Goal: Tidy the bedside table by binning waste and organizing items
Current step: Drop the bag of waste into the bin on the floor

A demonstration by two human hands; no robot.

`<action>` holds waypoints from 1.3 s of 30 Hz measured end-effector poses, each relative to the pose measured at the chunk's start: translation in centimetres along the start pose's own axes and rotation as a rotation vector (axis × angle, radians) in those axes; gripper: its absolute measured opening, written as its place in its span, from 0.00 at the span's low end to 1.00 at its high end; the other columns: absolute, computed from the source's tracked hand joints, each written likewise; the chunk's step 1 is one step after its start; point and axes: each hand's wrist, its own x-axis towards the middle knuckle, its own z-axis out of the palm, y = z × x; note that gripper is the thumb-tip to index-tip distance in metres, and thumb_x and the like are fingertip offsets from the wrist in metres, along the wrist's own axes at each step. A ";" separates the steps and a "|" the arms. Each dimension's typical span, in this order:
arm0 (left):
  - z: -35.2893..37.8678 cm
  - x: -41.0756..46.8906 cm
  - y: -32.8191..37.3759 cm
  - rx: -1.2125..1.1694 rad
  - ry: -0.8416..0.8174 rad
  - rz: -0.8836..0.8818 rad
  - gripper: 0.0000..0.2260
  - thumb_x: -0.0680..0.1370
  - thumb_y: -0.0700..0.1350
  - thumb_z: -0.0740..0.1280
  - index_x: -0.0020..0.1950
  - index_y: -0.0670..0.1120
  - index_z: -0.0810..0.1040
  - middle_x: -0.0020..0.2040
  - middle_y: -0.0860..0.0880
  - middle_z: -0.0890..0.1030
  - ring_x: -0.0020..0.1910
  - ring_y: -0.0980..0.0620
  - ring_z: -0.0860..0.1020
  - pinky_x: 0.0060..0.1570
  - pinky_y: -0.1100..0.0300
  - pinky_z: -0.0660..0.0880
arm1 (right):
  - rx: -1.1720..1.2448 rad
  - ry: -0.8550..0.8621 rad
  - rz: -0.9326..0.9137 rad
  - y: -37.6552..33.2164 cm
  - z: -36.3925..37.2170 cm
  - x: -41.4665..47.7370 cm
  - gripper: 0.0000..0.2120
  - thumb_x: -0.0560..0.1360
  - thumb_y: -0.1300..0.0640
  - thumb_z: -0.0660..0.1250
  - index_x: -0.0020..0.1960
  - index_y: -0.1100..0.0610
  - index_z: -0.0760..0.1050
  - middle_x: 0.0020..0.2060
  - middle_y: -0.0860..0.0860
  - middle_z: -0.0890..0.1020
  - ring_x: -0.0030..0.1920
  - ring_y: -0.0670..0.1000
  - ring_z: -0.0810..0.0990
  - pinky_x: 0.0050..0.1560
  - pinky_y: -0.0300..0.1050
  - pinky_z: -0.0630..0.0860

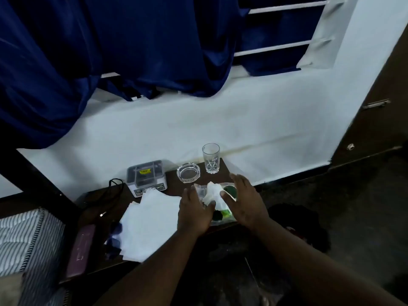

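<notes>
Both hands, left [194, 212] and right [247, 202], are spreading open around crumpled tissue [213, 195] I'm seeing at the dark desk's [174, 186] right end; glass [211, 159] and ashtray [188, 172] are standing far, by the white wall [242, 120].

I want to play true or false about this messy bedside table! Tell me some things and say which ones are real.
1. The drinking glass stands upright near the wall. True.
2. The glass ashtray is full of rubbish. False: it looks empty.
3. The left hand and the right hand are on either side of a crumpled white tissue. True.
4. The black cable is coiled inside the drinking glass. False: it lies at the left of the table, beside the small white box.
5. White papers are spread on the table to the left of the hands. True.
</notes>
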 end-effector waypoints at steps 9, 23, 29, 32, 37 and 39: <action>3.8 1.6 -1.4 0.075 -0.006 -0.222 0.40 0.73 0.61 0.71 0.79 0.49 0.60 0.79 0.43 0.65 0.75 0.38 0.67 0.72 0.43 0.67 | 0.095 -0.097 0.341 4.8 2.9 1.4 0.37 0.72 0.44 0.73 0.75 0.55 0.65 0.71 0.56 0.72 0.70 0.60 0.71 0.69 0.55 0.69; 5.4 2.8 -0.6 -0.263 0.113 -0.348 0.27 0.76 0.41 0.69 0.74 0.49 0.69 0.66 0.44 0.81 0.63 0.41 0.79 0.59 0.53 0.74 | 0.383 0.061 0.621 8.0 3.9 2.7 0.22 0.67 0.66 0.76 0.58 0.53 0.78 0.52 0.53 0.83 0.51 0.54 0.82 0.54 0.44 0.78; 5.6 1.6 1.4 -0.320 0.143 -0.233 0.29 0.74 0.34 0.64 0.73 0.55 0.71 0.67 0.49 0.80 0.63 0.46 0.79 0.61 0.52 0.77 | 0.340 0.061 0.564 10.1 1.3 2.0 0.19 0.68 0.66 0.72 0.56 0.51 0.80 0.51 0.49 0.84 0.50 0.51 0.82 0.53 0.44 0.79; 6.1 1.5 3.2 -0.334 0.117 -0.170 0.31 0.75 0.33 0.64 0.76 0.55 0.70 0.70 0.49 0.78 0.67 0.48 0.77 0.65 0.50 0.76 | 0.315 0.095 0.525 11.8 -0.9 1.7 0.20 0.67 0.68 0.71 0.56 0.52 0.81 0.51 0.49 0.84 0.50 0.50 0.81 0.50 0.40 0.75; 8.7 0.8 6.3 -0.301 0.043 -0.059 0.33 0.76 0.30 0.64 0.77 0.56 0.70 0.67 0.48 0.80 0.63 0.48 0.79 0.63 0.48 0.78 | 0.344 0.160 0.523 16.0 -4.3 -0.2 0.21 0.67 0.69 0.71 0.56 0.52 0.81 0.53 0.50 0.85 0.51 0.51 0.83 0.53 0.47 0.80; 10.1 0.5 7.4 -0.253 0.021 -0.017 0.31 0.76 0.31 0.64 0.76 0.55 0.71 0.64 0.46 0.81 0.62 0.45 0.80 0.62 0.48 0.78 | 0.380 0.179 0.549 17.9 -5.2 -1.1 0.20 0.69 0.70 0.72 0.57 0.52 0.81 0.54 0.51 0.85 0.53 0.53 0.83 0.56 0.54 0.81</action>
